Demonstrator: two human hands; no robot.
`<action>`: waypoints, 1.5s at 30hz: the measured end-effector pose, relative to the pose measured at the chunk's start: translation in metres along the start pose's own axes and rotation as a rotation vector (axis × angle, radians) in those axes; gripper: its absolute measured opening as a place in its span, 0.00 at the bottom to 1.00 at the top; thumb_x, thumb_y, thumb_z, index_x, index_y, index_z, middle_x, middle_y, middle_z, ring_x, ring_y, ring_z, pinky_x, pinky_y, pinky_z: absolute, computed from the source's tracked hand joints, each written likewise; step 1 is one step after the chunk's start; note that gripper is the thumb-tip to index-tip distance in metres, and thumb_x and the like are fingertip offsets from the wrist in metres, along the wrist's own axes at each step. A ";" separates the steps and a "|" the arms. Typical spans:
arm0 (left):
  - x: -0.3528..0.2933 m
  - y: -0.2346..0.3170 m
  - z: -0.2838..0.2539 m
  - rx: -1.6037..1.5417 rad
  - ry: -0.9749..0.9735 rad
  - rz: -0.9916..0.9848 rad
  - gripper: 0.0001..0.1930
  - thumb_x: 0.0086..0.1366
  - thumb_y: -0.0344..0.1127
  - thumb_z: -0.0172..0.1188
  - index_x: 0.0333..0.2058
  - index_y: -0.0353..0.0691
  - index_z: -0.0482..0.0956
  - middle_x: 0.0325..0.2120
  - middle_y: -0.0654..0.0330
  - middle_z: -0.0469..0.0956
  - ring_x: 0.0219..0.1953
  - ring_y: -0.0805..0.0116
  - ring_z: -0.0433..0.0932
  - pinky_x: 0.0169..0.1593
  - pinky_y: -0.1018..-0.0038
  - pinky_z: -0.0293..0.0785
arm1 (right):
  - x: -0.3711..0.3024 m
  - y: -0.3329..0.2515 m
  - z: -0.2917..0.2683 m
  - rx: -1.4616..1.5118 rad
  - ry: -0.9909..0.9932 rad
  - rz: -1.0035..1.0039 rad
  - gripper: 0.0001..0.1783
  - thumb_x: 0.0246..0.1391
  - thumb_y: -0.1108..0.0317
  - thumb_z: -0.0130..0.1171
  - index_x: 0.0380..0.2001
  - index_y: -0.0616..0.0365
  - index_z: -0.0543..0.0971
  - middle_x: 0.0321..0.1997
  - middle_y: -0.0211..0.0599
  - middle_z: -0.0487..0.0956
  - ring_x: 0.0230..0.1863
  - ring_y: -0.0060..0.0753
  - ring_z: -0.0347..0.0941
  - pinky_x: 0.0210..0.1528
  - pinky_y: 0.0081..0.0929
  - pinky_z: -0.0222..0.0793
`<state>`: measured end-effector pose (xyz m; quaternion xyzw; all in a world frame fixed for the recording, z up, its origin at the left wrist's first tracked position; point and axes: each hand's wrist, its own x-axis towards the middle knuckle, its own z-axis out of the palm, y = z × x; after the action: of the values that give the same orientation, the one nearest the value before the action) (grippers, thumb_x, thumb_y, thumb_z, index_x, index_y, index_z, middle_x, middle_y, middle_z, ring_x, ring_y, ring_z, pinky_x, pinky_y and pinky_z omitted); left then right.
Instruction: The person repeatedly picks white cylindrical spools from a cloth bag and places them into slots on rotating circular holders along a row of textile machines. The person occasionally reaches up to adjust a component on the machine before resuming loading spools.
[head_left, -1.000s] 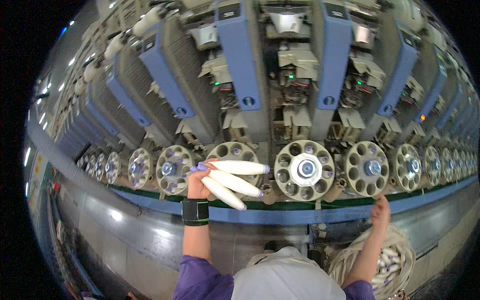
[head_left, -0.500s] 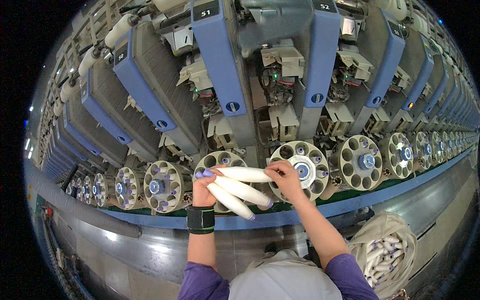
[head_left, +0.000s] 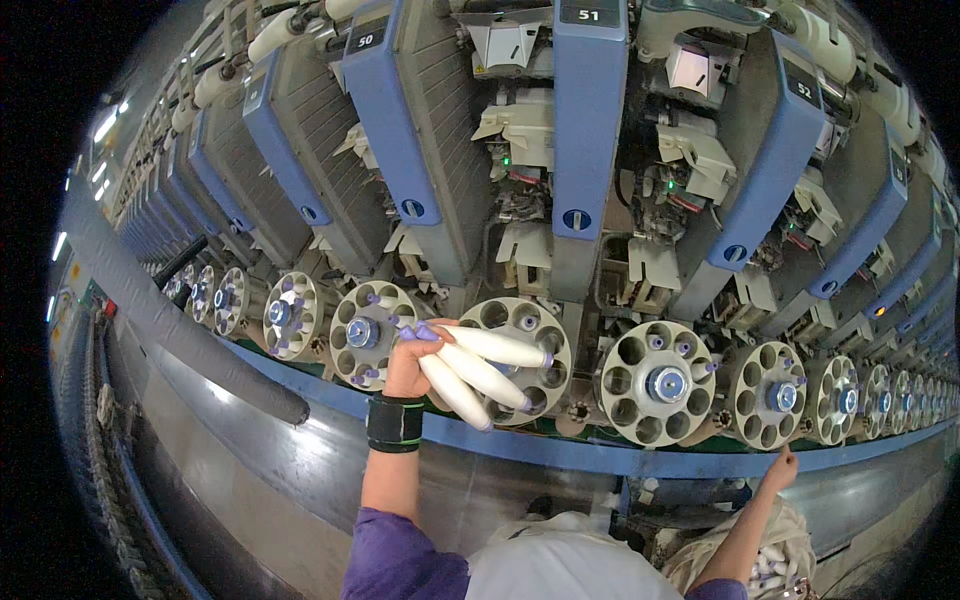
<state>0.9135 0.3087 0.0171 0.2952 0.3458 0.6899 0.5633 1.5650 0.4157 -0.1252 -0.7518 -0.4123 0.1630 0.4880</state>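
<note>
Fanning across a round magazine's left edge, three bobbins are gripped by the left hand; the right hand is curled near the sack, any hold hidden; black plates are legibly numbered.

From here I see three white yarn bobbins, smooth and tapered, fanned out from the left hand: purple narrow ends bunched together, bodies slanting down rightward, the lowest most steeply.
</note>
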 end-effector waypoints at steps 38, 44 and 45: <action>0.058 -0.149 0.038 0.312 -0.245 0.250 0.28 0.53 0.44 0.52 0.51 0.37 0.62 0.48 0.54 0.65 0.45 0.67 0.68 0.45 0.73 0.66 | -0.266 -0.319 0.214 0.298 -1.417 -0.968 0.12 0.54 0.65 0.43 0.25 0.58 0.74 0.29 0.39 0.75 0.35 0.37 0.70 0.38 0.32 0.64; 0.062 -0.047 0.042 -0.377 -0.515 -0.123 0.23 0.64 0.46 0.39 0.52 0.36 0.63 0.42 0.56 0.71 0.39 0.67 0.70 0.44 0.71 0.65 | -0.213 -0.380 0.236 0.743 -1.203 -0.463 0.14 0.59 0.64 0.40 0.27 0.60 0.71 0.17 0.29 0.70 0.16 0.18 0.66 0.22 0.21 0.64; 0.062 -0.030 0.030 -0.229 -0.442 -0.040 0.19 0.63 0.40 0.40 0.49 0.36 0.67 0.35 0.58 0.72 0.32 0.68 0.69 0.36 0.72 0.64 | -0.211 -0.379 0.239 0.848 -1.167 -0.329 0.14 0.59 0.63 0.40 0.27 0.61 0.71 0.16 0.28 0.69 0.13 0.16 0.63 0.18 0.19 0.62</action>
<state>0.9426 0.3779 0.0113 0.3664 0.1398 0.6320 0.6684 1.1076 0.4643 0.0580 -0.2184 -0.6135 0.6063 0.4564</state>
